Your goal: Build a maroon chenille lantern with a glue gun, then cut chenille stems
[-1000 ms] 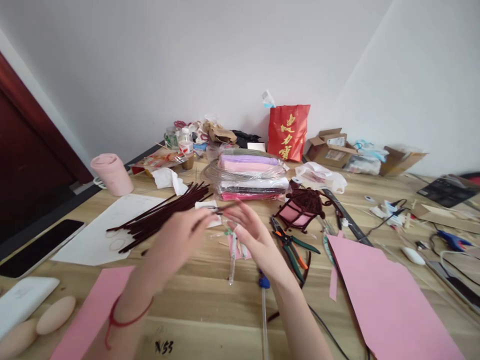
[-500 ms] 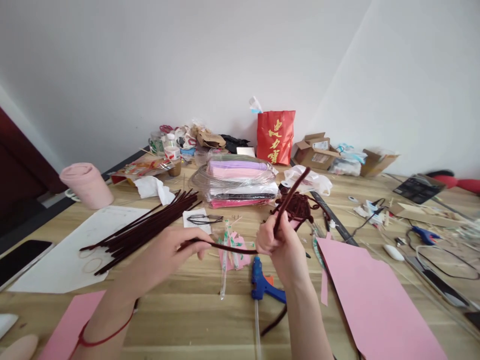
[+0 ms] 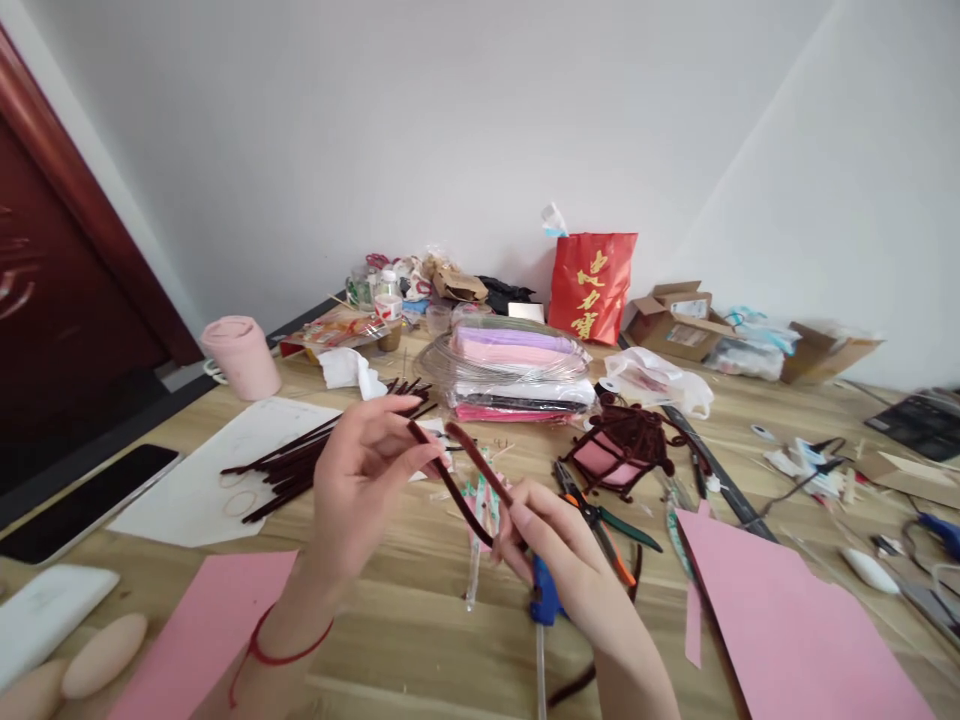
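Pinching a dark-brown chenille stem (image 3: pixel 478 462), seemingly doubled, in the right hand (image 3: pixel 551 535) at centre, presumably to keep both lengths free toward eleven o'clock. Curling the left hand (image 3: pixel 352 475) loosely beside the tips, possibly for steadying, but leaving actual contact impossible to tell. Keeping spare stems (image 3: pixel 296 475) at nine o'clock on the surface (image 3: pixel 390 590), pliers (image 3: pixel 592 513) and pink-panelled lantern (image 3: pixel 611 460) near three, likely within easy reach.
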`<state>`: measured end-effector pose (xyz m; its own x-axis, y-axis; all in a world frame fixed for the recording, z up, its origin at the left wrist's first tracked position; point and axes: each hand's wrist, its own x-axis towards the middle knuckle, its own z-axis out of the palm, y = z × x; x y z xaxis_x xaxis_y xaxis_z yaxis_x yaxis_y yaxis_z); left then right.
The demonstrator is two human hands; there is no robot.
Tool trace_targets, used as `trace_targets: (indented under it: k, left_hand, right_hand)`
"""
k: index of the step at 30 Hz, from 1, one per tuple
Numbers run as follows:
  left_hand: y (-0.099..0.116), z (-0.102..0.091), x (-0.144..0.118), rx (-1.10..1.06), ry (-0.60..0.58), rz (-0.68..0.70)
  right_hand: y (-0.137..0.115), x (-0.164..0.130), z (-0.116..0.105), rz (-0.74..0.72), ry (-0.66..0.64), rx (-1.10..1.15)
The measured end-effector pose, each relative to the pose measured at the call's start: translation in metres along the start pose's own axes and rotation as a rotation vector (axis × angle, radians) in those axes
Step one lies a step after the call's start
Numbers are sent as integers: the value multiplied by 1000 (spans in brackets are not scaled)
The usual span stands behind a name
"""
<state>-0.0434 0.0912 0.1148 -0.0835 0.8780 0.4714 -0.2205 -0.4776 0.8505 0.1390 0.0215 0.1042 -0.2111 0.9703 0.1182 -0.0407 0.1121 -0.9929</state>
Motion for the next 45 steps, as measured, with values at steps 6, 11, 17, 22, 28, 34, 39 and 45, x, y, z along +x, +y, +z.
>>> trace_targets:
  k: [6,11,17,22,28,34,39,45]
  left_hand:
    - [10,-7,-9,-1,-42,66]
    - [18,-6,-12,-39,9,52]
    - [20,-4,-11,-69,40,-38]
    - [20,-4,-13,-57,35,-80]
    - [21,-4,-12,20,-12,-89]
    - [16,-3,-10,124,-153,-89]
    - [8,3,-16,210,-265,45]
    - [2,15,-25,151,-268,20]
  right_hand:
    - [5,-4,12,-6,16,134]
    - [13,-4,16,-60,87,151]
    - [12,-6,19,-33,97,26]
    - [5,-7,21,39,104,-37]
    - [1,-6,19,34,56,-151]
    - [4,-5,26,-15,133,-145]
    - [10,-5,34,7,126,-70]
    - [5,-5,36,-13,62,-15]
